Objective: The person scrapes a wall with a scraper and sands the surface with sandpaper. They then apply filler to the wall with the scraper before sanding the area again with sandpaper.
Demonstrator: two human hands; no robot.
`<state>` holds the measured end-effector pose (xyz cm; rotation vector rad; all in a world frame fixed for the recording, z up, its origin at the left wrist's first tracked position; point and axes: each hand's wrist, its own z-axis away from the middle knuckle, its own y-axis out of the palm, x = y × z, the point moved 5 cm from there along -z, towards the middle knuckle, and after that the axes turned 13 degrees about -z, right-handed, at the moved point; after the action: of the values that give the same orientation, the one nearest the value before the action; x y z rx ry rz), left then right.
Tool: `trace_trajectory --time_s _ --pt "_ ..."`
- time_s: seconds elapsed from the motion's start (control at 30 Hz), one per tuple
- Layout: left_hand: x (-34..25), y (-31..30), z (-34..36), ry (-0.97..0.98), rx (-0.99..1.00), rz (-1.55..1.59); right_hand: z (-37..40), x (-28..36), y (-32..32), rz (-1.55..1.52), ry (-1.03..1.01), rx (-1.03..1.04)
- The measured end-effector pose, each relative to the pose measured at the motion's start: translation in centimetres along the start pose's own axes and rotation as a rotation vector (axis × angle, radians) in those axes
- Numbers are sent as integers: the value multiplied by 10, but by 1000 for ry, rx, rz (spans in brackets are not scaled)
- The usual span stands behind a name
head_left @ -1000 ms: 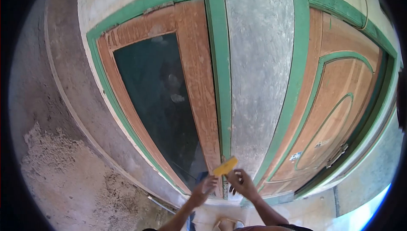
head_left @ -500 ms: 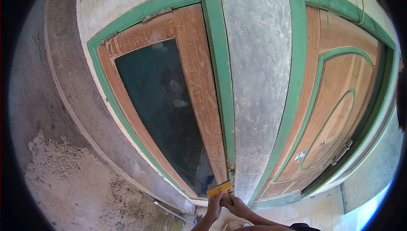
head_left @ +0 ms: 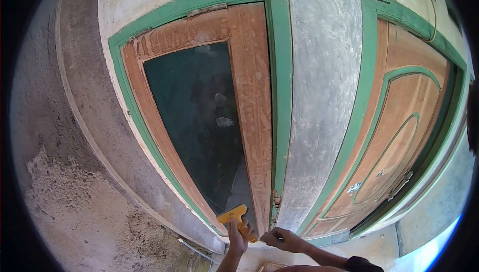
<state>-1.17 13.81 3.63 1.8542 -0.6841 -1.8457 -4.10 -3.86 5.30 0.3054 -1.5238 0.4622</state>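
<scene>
My left hand [head_left: 238, 238] is wrapped round the handle of a yellow scraper [head_left: 232, 214], its wide head raised toward the lower end of the door's glass. The handle's end sticks out to the right of my fingers. Close beside it is my right hand [head_left: 283, 240], its fingers closed in a pinch near the handle's end; whether anything small is in them I cannot make out. Both hands are low in the view, in front of a wooden door [head_left: 252, 137] with bare, patchy brown wood and a dark glass pane [head_left: 199, 117].
Green frame [head_left: 281, 97] surrounds the door, with a broken patch low down. A grey plastered pillar [head_left: 324, 82] divides it from a second wooden door [head_left: 399, 137] with green trim. Left lies a rough concrete ledge [head_left: 85, 82]; a pale pipe [head_left: 194, 248] is near the floor.
Both hands were together at the scraper's handle; now they are apart. The scraper has moved left in my left hand and tilted, showing its handle. The view has shifted slightly.
</scene>
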Motion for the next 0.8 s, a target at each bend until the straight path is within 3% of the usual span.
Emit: trace_trajectory --time_s 0.13,0.2,0.27,0.33,0.47,0.6,0.7,0.8 --pt "-25 -12 -7 -38 135 -71 1 75 -36 208 -20 58" --pt "-35 -15 -6 -44 167 -60 -5 117 -64 357 -432 0" --pt "-54 -2 -3 -15 158 -254 -1 189 -87 592 -779 -84" --pt "-74 16 5 14 150 -301 11 268 -92 960 -973 -257" --pt "-92 19 -1 49 229 -441 26 387 -86 1273 -1388 -518" --pt "-108 33 0 101 310 -407 1 457 -98 1492 -1561 -673" --pt "-117 37 4 135 323 -411 -17 492 -118 1540 -1546 -710" --pt "-128 31 7 138 273 -485 -41 506 -134 1569 -1471 -873"
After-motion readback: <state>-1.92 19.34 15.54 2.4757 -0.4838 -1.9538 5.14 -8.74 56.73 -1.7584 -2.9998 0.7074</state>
